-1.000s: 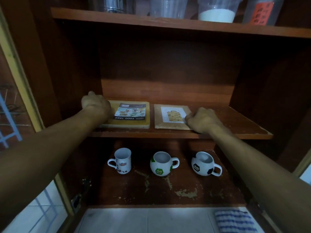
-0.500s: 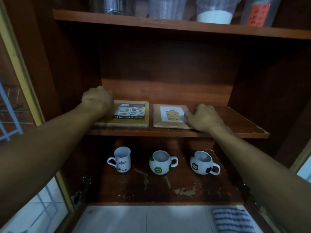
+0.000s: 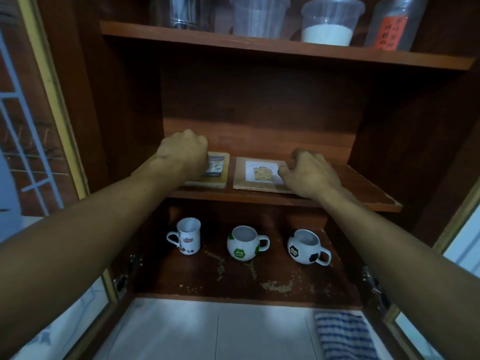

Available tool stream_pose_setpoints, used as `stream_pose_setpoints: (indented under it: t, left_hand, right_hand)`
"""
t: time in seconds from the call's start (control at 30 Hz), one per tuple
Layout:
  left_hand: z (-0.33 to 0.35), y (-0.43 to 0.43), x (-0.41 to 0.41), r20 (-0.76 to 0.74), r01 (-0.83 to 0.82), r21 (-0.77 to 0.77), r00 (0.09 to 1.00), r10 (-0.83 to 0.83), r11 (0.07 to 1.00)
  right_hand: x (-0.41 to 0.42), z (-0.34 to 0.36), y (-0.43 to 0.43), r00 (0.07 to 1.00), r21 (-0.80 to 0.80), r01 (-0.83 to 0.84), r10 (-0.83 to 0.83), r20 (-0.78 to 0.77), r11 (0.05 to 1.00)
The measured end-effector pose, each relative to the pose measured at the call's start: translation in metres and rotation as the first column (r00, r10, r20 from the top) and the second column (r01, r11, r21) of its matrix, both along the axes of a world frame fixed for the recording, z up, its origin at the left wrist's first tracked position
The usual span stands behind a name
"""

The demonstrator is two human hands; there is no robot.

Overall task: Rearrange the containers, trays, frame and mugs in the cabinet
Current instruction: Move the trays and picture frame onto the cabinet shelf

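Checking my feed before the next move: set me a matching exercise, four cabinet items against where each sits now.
Things:
1. container with white powder
2. wooden frame
3. green-patched mug
4. food tray

Places:
A. middle shelf, under the left hand
B. top shelf
C. bottom shelf, centre
D. middle shelf, at the right hand

Pairs: 1-B, 2-D, 3-C, 4-A.
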State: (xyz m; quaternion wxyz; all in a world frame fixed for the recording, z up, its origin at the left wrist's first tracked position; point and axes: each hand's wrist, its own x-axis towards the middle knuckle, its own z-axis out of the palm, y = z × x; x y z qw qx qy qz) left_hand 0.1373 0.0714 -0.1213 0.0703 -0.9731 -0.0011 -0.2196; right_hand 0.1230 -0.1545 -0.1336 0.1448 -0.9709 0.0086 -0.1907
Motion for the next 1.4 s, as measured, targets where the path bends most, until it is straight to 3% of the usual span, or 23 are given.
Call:
stream_pose_setpoints:
  t: [0.4, 0.6, 0.73, 1.4]
  left_hand:
    - [-0.010, -0.008, -0.057, 0.056, 0.185, -0.169, 0.982, -0.178, 0.968]
    - [-0.040, 0.001, -0.081, 0.258, 0.418, -0.086, 0.886, -0.385, 0.904]
    - [-0.055, 0.007, -0.098, 0.272, 0.488, -0.127, 0.854, -0.443, 0.863]
    - [-0.105, -0.010, -0.197, 0.102, 0.304, -0.102, 0.950, -0.294, 0.947]
  right_hand:
    - [-0.052, -0.001, 0.016, 0.987, -0.013, -0.161, 0.161, 0.013, 0.987]
    - [-0.085, -0.018, 0.033, 0.966, -0.057, -0.254, 0.256, 0.042, 0.966]
    - [-0.104, -0.032, 0.042, 0.960, -0.070, -0.275, 0.278, 0.038, 0.959]
    - [-0.195, -0.083, 0.033, 0.951, -0.332, -0.286, 0.308, 0.016, 0.899]
